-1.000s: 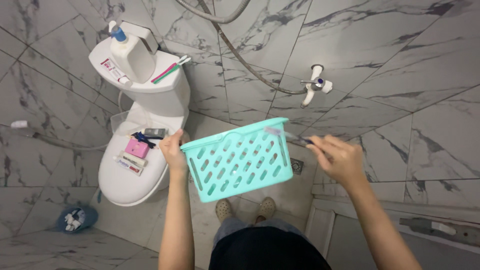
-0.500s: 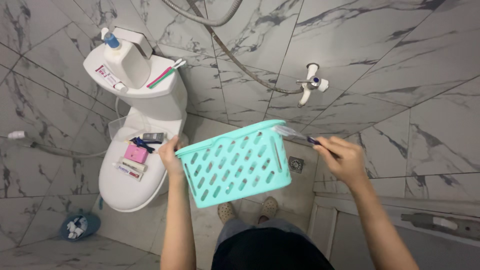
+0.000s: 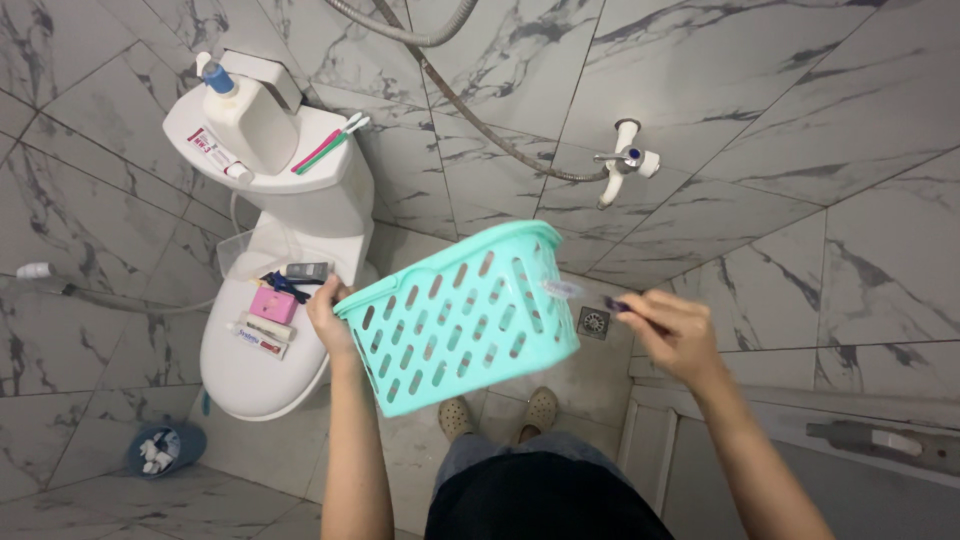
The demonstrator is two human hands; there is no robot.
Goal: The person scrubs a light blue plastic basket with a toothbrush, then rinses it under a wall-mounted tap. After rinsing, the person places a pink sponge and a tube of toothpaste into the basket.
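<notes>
My left hand (image 3: 328, 310) grips the left rim of a turquoise slotted plastic basket (image 3: 465, 318), held up and tilted so its side faces me. My right hand (image 3: 673, 333) is to the right of the basket and pinches a thin toothbrush (image 3: 585, 296) whose clear head reaches the basket's right rim. My feet in pale slippers (image 3: 500, 410) show below the basket on the tiled floor.
A white toilet (image 3: 262, 300) stands at left; its closed lid carries a pink box (image 3: 272, 305), a toothpaste tube and a dark razor. The tank top holds a white bottle (image 3: 245, 115), toothbrushes and a tube. A wall tap (image 3: 625, 160) with hose is behind. A floor drain (image 3: 594, 322) lies near my right hand.
The basket has tipped further and risen a little in my left hand. My right hand has brought the toothbrush closer to its right rim. The view has shifted slightly.
</notes>
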